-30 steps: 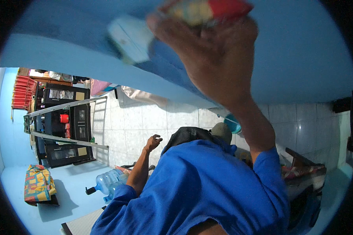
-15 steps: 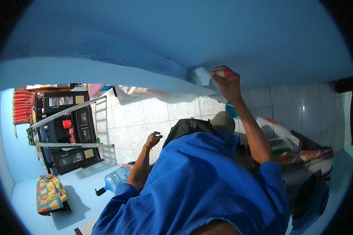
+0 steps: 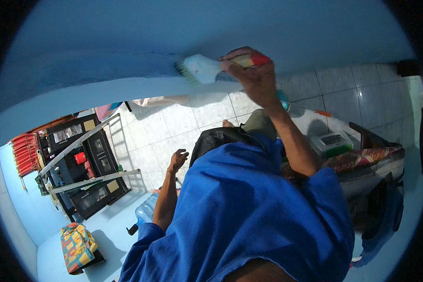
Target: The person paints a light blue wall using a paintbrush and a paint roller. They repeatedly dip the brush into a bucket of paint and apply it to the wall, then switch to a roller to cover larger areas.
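My right hand (image 3: 256,80) is closed around the handle of a wide paintbrush (image 3: 202,68), whose red and wooden end sticks out past my fingers. Pale blue paint coats the brush, and its bristles point left at the blue wall (image 3: 286,28). They meet or nearly meet a darker blue band along the wall's lower edge; exact contact is hard to tell. My left hand (image 3: 177,160) hangs low over the floor, fingers loosely bent and apart, with nothing visible in it.
A metal ladder (image 3: 80,145) stands at left before a black cabinet (image 3: 98,145). Near my left arm is a blue water jug (image 3: 145,210). A teal bucket (image 3: 283,98) sits on the tiled floor (image 3: 164,127). A cushioned seat (image 3: 366,157) is at right.
My right hand has moved left and up in the picture with the paintbrush, along the wall. The view has tilted slightly. My left hand stays low with its fingers bent.
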Motion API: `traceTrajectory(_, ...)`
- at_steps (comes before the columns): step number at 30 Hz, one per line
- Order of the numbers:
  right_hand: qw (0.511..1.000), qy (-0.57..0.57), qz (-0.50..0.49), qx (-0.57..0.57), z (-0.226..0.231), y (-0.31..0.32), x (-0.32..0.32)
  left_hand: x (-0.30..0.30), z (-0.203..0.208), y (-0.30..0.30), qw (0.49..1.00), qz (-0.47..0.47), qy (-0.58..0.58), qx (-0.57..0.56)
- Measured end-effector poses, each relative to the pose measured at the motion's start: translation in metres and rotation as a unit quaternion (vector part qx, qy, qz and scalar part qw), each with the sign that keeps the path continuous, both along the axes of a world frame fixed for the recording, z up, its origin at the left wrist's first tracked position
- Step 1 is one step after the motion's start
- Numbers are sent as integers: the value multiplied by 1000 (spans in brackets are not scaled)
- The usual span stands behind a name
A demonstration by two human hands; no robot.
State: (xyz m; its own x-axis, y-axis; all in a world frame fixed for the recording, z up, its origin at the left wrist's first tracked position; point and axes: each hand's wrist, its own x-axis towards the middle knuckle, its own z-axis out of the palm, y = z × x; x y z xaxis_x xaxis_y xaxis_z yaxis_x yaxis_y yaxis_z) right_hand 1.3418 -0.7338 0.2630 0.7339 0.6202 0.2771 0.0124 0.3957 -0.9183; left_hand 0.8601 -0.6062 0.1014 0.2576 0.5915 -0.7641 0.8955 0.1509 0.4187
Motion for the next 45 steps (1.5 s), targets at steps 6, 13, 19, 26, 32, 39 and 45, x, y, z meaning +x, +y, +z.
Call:
traceTrajectory(6, 993, -40, 21, -112, -75, -3, 9, -9, 2, 1, 1000, 14, 14, 11)
traceTrajectory(13, 996, 55, 68, -3, -25, 1, -7, -10, 4, -6, 998, -63, -4, 12)
traceTrajectory(19, 991, -79, -13, -109, -35, 2, 10, -14, -11, -1, 999, 23, -22, 3)
traceTrajectory(26, 997, -70, 17, -22, 60, 18, -8, -54, -43, 10, 995, -47, -57, 65)
traceTrajectory(32, 990, -99, 45, 88, 171, 29, 7, 0, -2, 16, 992, -63, 33, 104)
traceTrajectory(39, 940, -265, 32, 211, 271, 43, 15, -16, -31, 33, 990, -55, -33, 125)
traceTrajectory(45, 909, -254, -33, 330, 317, 45, 38, -15, -17, 34, 989, -46, -69, 125)
